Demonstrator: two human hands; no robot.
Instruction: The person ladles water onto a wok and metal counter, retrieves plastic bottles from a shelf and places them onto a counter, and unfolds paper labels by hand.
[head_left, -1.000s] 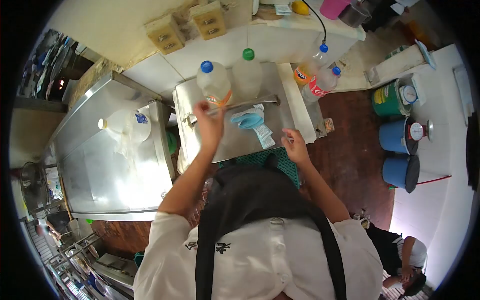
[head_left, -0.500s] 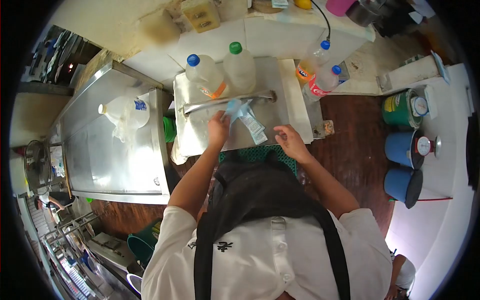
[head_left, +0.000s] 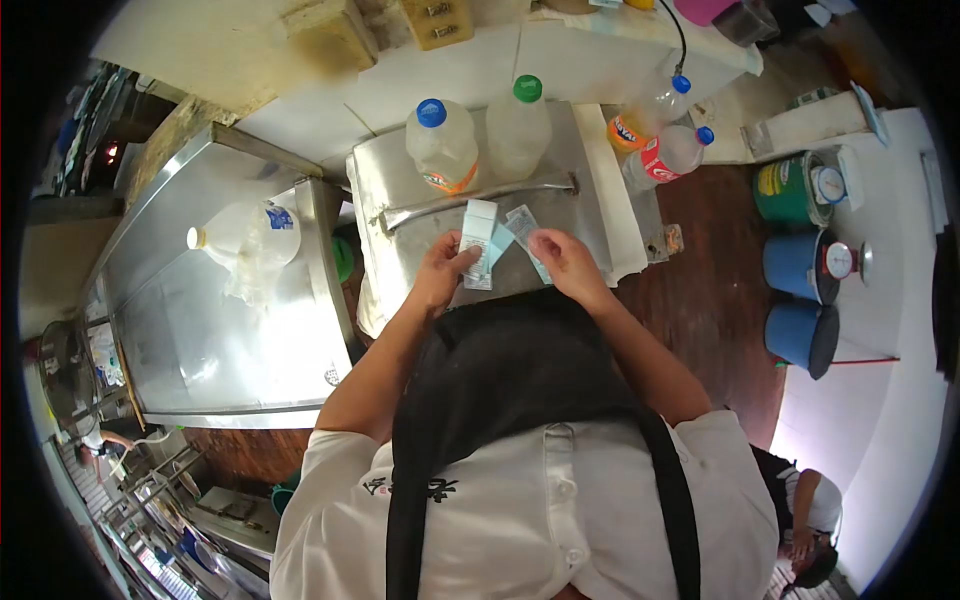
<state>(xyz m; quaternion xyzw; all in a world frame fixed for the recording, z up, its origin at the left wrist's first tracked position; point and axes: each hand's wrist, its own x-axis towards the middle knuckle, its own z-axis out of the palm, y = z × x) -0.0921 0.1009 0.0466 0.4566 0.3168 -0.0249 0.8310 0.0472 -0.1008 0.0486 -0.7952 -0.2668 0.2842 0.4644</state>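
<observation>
Over the steel lid [head_left: 420, 215] with its long bar handle [head_left: 500, 200], my left hand [head_left: 440, 272] pinches a pale printed packet [head_left: 478, 235] that looks like a flat sachet. My right hand [head_left: 570, 268] has its fingers closed at the edge of a second printed packet [head_left: 524, 228], which tilts away from the first. Light blue packet material [head_left: 497, 243] shows between the two. What lies under my fingertips is hidden. Behind the handle stand a cloudy bottle with a blue cap [head_left: 440, 150] and one with a green cap [head_left: 518, 135].
To the left, a white-capped jug [head_left: 250, 235] lies on a steel counter [head_left: 200, 340]. Two plastic bottles, one orange-labelled [head_left: 640, 120] and one red-labelled [head_left: 665, 158], stand at right. Blue buckets [head_left: 795, 265] line the right wall. Another person [head_left: 815, 505] is at lower right.
My right hand has moved up and inward to the packets, its fingers closing. The packets now spread apart between my hands. The view has shifted slightly.
</observation>
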